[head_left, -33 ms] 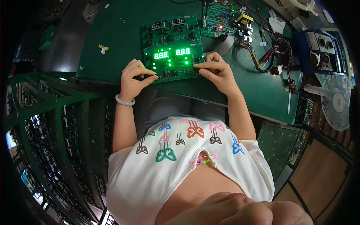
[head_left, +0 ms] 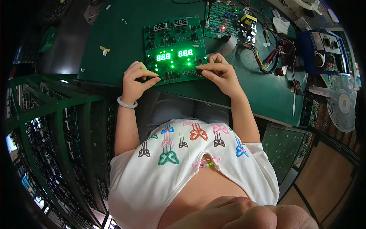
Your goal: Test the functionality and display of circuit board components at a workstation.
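A green circuit board [head_left: 179, 72] lies on the green tabletop in front of me, with two lit digit displays and several glowing green lights. It adjoins a similar board [head_left: 170, 37] on its far side, whose displays are dark. At the near left corner, my left hand [head_left: 138, 77] is closed, thumb and forefinger holding the lit board's edge. My right hand [head_left: 221, 73] grips the same board at its right edge, thumb below and forefinger above. The fingertips hide small parts there.
Behind on the right lies another populated board [head_left: 225, 23] with a red light, a grey ribbon cable [head_left: 229, 45] running from it. Bundled wires [head_left: 267, 68], a white glove [head_left: 281, 24] and a blue instrument box [head_left: 324, 53] are at right. Left stands a green rack [head_left: 57, 114] of boards.
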Demonstrator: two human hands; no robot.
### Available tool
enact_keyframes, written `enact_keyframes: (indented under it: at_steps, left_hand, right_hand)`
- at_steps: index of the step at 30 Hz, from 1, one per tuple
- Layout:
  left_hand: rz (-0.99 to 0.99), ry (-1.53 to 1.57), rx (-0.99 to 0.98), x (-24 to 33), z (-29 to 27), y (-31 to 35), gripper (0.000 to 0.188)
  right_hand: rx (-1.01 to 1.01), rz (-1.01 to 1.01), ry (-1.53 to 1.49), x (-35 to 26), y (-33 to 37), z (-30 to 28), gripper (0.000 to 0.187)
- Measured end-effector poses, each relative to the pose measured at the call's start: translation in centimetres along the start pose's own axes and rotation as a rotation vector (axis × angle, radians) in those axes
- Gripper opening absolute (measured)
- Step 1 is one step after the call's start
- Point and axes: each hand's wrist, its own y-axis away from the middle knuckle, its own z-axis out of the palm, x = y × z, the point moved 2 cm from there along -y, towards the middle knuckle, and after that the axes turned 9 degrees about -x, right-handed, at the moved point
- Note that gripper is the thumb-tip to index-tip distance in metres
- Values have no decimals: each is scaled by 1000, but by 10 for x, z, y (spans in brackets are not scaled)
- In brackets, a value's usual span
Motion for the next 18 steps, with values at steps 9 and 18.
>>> enact_keyframes:
  at_steps: [9,18]
  left_hand:
    - [7,-49,11,-1,1,0,22]
    - [19,-42,19,0,1,0,22]
  right_hand:
    - [15,11,-30,-1,0,1,22]
    - [11,1,-23,-1,0,1,22]
